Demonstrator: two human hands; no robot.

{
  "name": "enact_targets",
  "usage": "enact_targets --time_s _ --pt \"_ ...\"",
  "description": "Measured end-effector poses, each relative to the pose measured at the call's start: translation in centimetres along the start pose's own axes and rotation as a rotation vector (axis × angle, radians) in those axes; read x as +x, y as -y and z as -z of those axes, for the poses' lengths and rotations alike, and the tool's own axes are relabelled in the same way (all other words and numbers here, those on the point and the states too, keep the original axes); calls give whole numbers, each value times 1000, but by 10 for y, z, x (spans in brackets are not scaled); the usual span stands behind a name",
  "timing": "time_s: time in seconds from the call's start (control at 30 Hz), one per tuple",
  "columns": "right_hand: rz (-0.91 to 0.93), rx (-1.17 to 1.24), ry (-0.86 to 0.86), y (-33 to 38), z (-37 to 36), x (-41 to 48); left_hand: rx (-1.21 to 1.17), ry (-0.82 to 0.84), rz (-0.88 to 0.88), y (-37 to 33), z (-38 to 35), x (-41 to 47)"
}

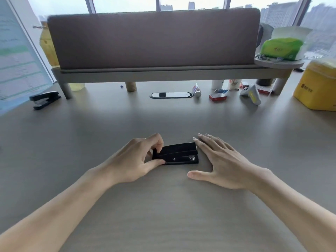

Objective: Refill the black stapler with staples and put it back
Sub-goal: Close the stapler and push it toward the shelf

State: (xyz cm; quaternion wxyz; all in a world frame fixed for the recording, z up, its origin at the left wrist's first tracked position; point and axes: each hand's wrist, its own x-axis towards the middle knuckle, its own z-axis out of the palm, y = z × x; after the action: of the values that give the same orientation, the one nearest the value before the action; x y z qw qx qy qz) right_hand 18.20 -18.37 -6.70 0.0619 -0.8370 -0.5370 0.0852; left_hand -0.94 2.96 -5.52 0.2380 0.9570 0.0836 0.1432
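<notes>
A black stapler (179, 153) lies closed on the grey desk (163, 206) in front of me, its length running left to right. My left hand (138, 160) grips its left end, thumb at the near side and fingers curled over the top. My right hand (220, 162) lies flat with fingers spread, fingertips touching the stapler's right end. A small red staple box (217, 97) sits far back on the right. A second black stapler (45, 99) rests at the far left.
A padded divider on a raised shelf (154, 71) spans the back. Under it stand a glue tube (197, 90), cups and small items. A yellow box (317, 86) is at right, a green tissue pack (281, 49) on a round shelf, and a cable grommet (171, 95) in the middle.
</notes>
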Motion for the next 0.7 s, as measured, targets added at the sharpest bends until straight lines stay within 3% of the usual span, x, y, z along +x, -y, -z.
enact_targets --time_s 0.4,0.7 --pt "23 -26 7 -4 4 48 122 -396 313 72 -1 91" --pt "50 -36 -21 -12 2 56 212 -426 440 96 -3 176"
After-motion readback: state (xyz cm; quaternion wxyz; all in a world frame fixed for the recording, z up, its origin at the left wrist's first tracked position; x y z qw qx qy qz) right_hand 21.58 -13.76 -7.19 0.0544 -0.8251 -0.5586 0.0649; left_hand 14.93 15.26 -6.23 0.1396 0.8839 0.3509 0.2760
